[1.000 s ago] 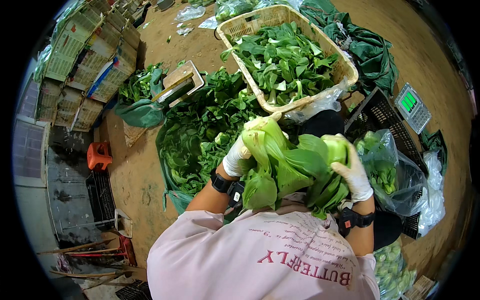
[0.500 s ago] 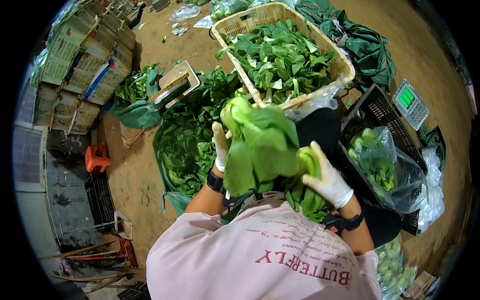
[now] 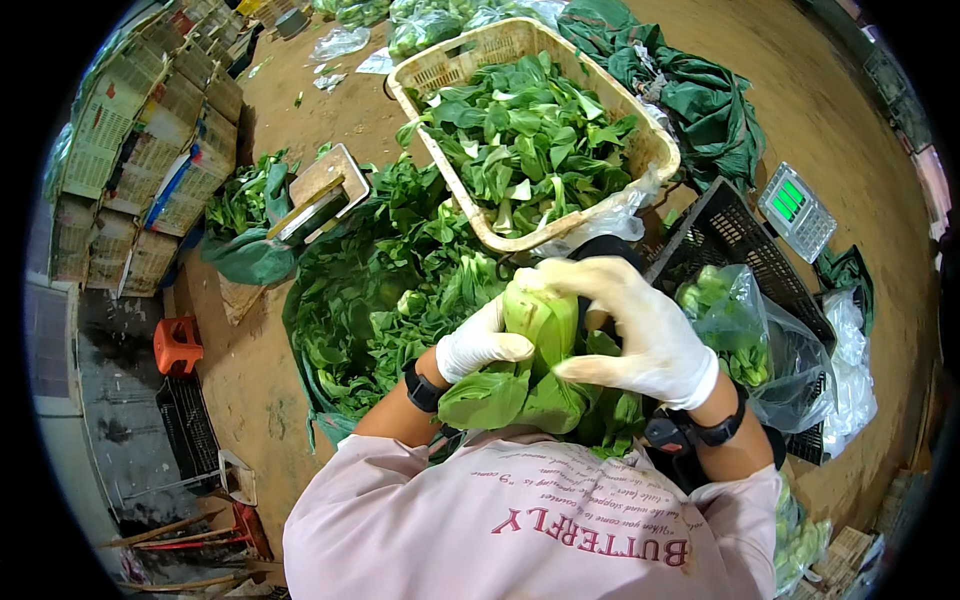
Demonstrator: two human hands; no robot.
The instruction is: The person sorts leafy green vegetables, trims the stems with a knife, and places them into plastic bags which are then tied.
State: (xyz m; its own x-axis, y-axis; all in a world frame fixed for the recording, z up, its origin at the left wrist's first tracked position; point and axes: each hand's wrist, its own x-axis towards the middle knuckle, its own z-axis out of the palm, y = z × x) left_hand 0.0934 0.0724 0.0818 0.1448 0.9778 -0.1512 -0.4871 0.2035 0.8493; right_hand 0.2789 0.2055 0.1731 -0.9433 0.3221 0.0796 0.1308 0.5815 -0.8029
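Brown dirt floor (image 3: 300, 390) is seen; a bok choy bunch (image 3: 540, 350) is held tight by the left hand (image 3: 480, 343) and right hand (image 3: 640, 335).

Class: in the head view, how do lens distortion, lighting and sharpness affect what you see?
Head view: fisheye bends the basket rim and leaves black corners; light is even, with soft shadows; the gloved left hand, right hand and greens are sharp; the stacked crates near the rim are squeezed.

Scale (image 3: 796, 209) (green display), orange stool (image 3: 177, 345).
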